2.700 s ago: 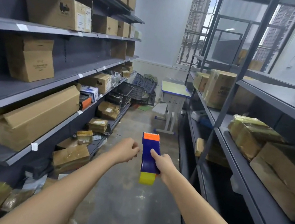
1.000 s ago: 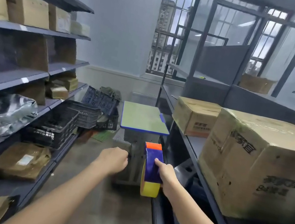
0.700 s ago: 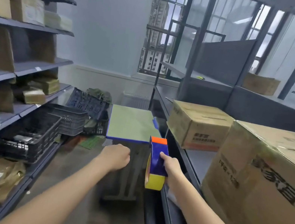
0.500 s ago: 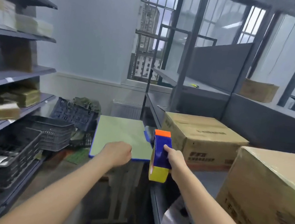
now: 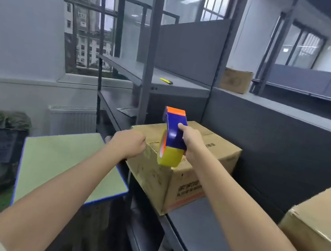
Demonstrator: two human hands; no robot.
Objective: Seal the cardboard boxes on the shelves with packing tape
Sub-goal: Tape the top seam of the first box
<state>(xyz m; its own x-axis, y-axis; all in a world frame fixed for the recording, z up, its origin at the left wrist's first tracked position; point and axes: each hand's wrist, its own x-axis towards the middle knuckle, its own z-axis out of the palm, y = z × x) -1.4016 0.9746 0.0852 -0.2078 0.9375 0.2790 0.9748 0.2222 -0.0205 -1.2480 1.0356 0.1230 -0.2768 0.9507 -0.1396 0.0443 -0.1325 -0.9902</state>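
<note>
The right hand (image 5: 188, 139) is gripping the probably light tape dispenser (image 5: 172, 135) by its handle — left hand (image 5: 128, 145) curling empty — over the cardboard box (image 5: 184, 175).

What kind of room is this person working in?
Probably a stockroom or small parcel warehouse. Grey metal shelving runs along the aisle, a cardboard box sits on one shelf, and the right hand holds a tape dispenser by that box.
</note>
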